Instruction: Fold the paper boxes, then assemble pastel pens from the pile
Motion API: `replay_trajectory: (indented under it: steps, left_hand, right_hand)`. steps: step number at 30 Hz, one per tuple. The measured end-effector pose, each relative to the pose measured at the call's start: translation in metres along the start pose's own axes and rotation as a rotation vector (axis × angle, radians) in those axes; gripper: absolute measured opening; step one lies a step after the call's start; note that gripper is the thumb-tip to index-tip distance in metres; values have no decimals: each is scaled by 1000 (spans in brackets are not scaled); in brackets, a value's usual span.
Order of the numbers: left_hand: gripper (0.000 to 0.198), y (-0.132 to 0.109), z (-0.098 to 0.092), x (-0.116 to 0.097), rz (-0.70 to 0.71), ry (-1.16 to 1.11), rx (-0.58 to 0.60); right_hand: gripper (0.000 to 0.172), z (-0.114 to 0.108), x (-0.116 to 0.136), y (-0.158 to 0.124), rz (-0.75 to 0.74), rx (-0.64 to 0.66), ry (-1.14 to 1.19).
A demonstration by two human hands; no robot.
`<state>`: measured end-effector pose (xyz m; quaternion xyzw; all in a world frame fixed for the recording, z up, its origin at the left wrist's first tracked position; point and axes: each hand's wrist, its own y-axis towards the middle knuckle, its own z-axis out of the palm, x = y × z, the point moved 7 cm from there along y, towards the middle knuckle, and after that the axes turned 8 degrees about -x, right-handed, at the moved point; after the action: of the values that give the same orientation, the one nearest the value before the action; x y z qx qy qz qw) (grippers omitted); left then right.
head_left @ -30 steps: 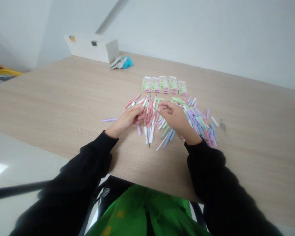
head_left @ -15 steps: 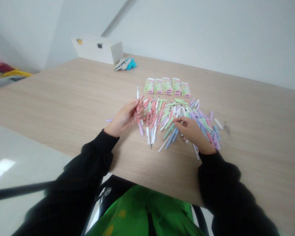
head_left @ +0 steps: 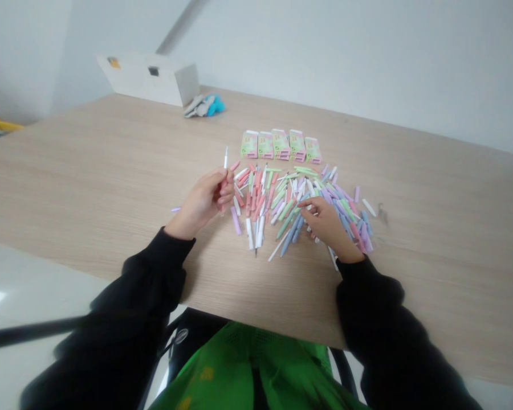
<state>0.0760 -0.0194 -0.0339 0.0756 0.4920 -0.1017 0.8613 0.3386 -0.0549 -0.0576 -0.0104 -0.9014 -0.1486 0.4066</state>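
Note:
My left hand (head_left: 214, 193) is closed around a slim pen (head_left: 226, 157), held upright with its white, pointed end above the fist and a pink part showing below. Over the middle of a spread of pastel pen parts (head_left: 260, 196) hovers my right hand (head_left: 325, 222). Its index finger is stretched out and the thumb sits a little apart, with nothing visible between them. Pink, white, green, blue and purple barrels and caps lie loose around both hands. Just below the right fingertips lie blue pens (head_left: 291, 236). A purple cap (head_left: 236, 221) rests beside my left hand.
Small green and pink boxes (head_left: 297, 143) stand in a row behind the pens. Farther back on the wooden table (head_left: 431, 228) are grey and blue gloves (head_left: 205, 106) and a long white box (head_left: 149, 80) near the wall. One purple piece (head_left: 175, 209) lies off to the left.
The whole view has shifted, so everything appears slightly farther left and up. My left hand still holds the pen; my right index finger looks straighter and more apart from the thumb.

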Motion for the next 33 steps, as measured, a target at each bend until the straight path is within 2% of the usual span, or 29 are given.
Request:
replay_trajectory:
  steps: [4, 8, 11, 13, 19, 21, 24, 26, 29, 31, 33]
  left_hand:
    - [23, -2, 1, -2, 35, 55, 1]
    - [22, -3, 0, -2, 73, 155, -29]
    - [21, -3, 0, -3, 97, 212, -38]
    - [22, -3, -2, -6, 118, 218, -51]
    - [19, -4, -9, -19, 175, 213, -120]
    - [19, -5, -9, -21, 171, 222, -129]
    - [20, -7, -9, -23, 180, 234, -128]
    - [20, -6, -11, -26, 201, 231, -145]
    - [18, -6, -17, -29, 207, 223, -193]
    - [19, -6, -21, -30, 201, 221, -227]
    - [20, -6, -22, -31, 195, 221, -236]
  right_hand:
    - [22, 12, 15, 7, -149, 20, -2]
    - [24, 50, 45, 12, -384, 150, -30]
    - [29, 76, 64, 18, -494, 248, -91]
    - [33, 83, 73, 27, -513, 287, -146]
    - [40, 82, 83, 53, -470, 376, -324]
    - [37, 86, 84, 57, -433, 393, -376]
    - [22, 97, 89, 58, -393, 397, -415]
    - [24, 100, 95, 59, -374, 380, -436]
    - [36, 78, 115, 61, -368, 284, -427]
    - [41, 41, 132, 55, -380, 195, -389]
    - [44, -7, 142, 40, -343, 187, -389]
